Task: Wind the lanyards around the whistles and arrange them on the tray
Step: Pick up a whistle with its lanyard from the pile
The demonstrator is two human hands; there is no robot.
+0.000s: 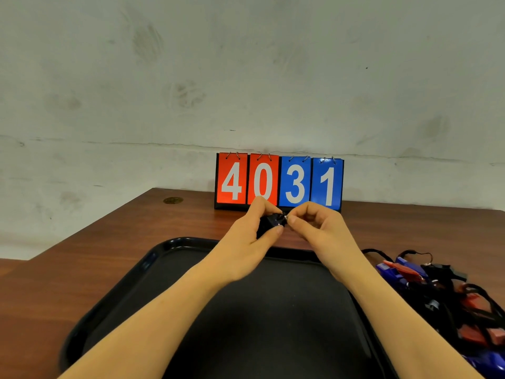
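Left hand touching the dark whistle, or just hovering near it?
Touching. The head view shows the left hand with its thumb and fingers curled round the dark whistle, no gap, held above the tray's far edge.

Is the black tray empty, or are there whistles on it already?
Empty as far as it shows: the tray is bare black. The arms hide part of it. The pile of whistles lies beside it.

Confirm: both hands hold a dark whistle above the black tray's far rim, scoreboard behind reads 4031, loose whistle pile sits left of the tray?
One error: the pile of red and blue plastic whistles with black lanyards lies right of the black plastic tray, not left. The head view shows it. The rest holds: left hand and right hand hold the dark whistle; red-and-blue flip scoreboard reads 4031.
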